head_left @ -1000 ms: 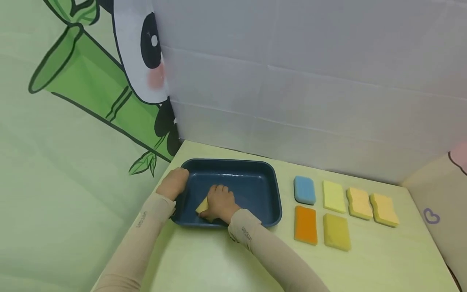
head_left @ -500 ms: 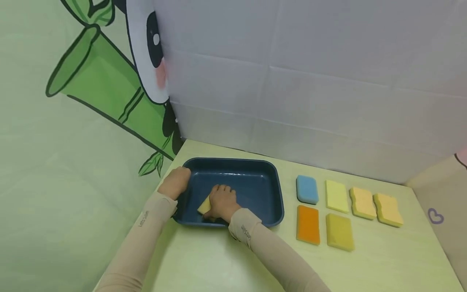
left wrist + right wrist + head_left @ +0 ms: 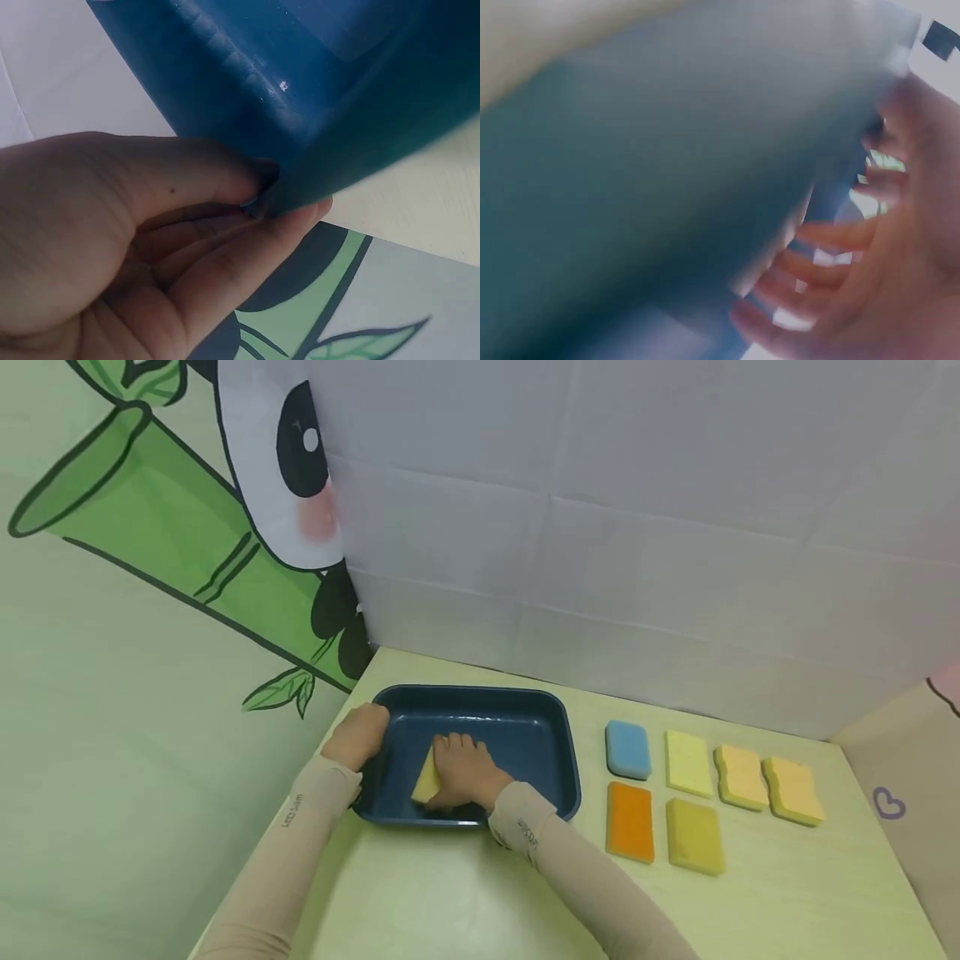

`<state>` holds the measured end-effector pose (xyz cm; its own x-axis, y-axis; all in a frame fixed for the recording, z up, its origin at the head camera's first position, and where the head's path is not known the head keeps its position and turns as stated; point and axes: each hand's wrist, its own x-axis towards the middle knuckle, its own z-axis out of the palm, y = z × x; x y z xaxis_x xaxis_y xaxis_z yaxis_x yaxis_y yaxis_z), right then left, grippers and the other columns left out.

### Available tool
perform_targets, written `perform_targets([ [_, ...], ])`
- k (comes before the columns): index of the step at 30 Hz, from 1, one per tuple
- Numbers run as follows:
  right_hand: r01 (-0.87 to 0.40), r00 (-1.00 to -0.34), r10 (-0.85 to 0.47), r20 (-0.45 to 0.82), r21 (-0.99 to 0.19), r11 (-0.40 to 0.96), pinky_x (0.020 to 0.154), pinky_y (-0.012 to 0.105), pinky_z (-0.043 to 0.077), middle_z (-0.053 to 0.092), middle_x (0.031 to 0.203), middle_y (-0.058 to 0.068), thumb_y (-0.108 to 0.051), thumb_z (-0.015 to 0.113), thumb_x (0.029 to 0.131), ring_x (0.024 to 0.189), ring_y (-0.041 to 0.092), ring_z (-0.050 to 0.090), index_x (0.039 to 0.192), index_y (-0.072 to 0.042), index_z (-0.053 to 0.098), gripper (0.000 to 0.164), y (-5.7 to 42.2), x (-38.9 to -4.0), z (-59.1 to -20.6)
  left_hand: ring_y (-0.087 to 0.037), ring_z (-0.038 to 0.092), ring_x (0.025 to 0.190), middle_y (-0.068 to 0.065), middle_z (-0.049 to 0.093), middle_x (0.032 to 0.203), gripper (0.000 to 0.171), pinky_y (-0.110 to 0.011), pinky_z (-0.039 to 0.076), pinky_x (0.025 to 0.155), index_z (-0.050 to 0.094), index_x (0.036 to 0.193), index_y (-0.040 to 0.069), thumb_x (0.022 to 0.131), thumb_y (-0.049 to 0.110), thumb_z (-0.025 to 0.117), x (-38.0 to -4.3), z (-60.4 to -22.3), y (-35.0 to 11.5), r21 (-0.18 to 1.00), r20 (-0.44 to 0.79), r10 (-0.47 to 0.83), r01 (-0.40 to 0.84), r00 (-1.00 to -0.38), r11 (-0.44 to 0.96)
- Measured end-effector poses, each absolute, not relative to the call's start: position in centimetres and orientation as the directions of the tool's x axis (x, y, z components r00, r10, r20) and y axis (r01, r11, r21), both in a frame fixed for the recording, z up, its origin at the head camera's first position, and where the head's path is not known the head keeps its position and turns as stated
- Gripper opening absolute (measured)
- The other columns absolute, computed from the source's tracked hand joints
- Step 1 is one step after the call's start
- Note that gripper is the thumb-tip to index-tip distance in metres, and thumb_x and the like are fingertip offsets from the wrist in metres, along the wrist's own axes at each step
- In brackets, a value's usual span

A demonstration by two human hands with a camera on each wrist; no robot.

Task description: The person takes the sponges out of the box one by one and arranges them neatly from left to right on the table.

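A dark blue rectangular pan [image 3: 517,745] lies at the left of the table. At its left wall, my left hand [image 3: 357,737] grips the rim. The left wrist view shows the thumb [image 3: 202,176] on the inner side and the fingers on the outer side of the pan's wall. Inside the pan, my right hand [image 3: 465,770] lies over a yellow sponge [image 3: 426,779], thumb toward the near wall and fingertips toward the far side, gripping it. Much of the sponge is covered by the palm. The right wrist view is blurred; the fingers [image 3: 836,234] meet the sponge's pale edge there.
Right of the pan lie a blue sponge [image 3: 627,749], an orange sponge [image 3: 630,822], a pale yellow sponge [image 3: 687,763], a darker yellow sponge [image 3: 694,836] and two wavy-edged sponges [image 3: 741,777]. A grey-white wall sheet [image 3: 600,568] backs the table [image 3: 450,893].
My right hand has slid slightly to the right and away from me in the pan, turning with the sponge, which stands more upright in the view. The left hand stays on the rim.
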<state>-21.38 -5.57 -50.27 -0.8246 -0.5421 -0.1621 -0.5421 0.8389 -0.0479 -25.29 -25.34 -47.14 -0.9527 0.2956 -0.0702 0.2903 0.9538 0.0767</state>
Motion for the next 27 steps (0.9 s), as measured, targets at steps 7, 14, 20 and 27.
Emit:
perform_targets([
  [7,-0.643,-0.743,-0.644,-0.185,-0.073,0.763,0.106,0.046,0.039,0.04,0.149,0.011,-0.057,0.083,0.071,0.134,0.027,0.04,0.154,-0.008,0.029,0.111,-4.3,-21.6,-48.9,-0.041,0.065,0.088,-0.023,0.064,0.087,0.013,-0.05,0.054,0.078,0.064,0.087,-0.007,0.086,-0.016,0.056,-25.5,-47.1,-25.6,0.069,-0.09,0.284,0.278,-0.955,0.958],
  [14,-0.643,-0.744,-0.645,-0.177,-0.075,0.762,0.108,0.046,0.037,0.04,0.15,0.012,-0.058,0.082,0.071,0.136,0.028,0.039,0.154,-0.007,0.029,0.111,-3.1,-20.8,-48.2,-0.041,0.064,0.089,-0.023,0.064,0.087,0.013,-0.05,0.053,0.079,0.064,0.087,-0.007,0.086,-0.017,0.054,-25.4,-47.2,-25.9,0.067,-0.096,0.291,0.286,-0.952,0.956],
  [20,-0.609,-0.772,-0.615,-0.158,-0.09,0.788,0.108,0.047,0.037,0.039,0.151,0.012,-0.059,0.08,0.071,0.136,0.029,0.038,0.155,-0.006,0.028,0.112,-1.2,-19.5,-47.1,-0.039,0.064,0.088,-0.022,0.064,0.088,0.015,-0.049,0.053,0.08,0.064,0.089,-0.007,0.088,-0.016,0.053,-25.3,-47.0,-26.5,0.062,-0.102,0.306,0.301,-0.947,0.952],
  [27,-0.587,-0.777,-0.606,-0.17,-0.15,0.795,0.112,0.049,0.03,0.031,0.157,0.013,-0.058,0.083,0.071,0.144,0.031,0.029,0.158,-0.006,0.023,0.117,2.4,-18.0,-46.4,-0.036,0.064,0.084,-0.02,0.063,0.084,0.014,-0.047,0.053,0.076,0.064,0.086,-0.006,0.087,-0.017,0.055,-25.1,-47.1,-27.4,0.044,-0.104,0.338,0.335,-0.935,0.941],
])
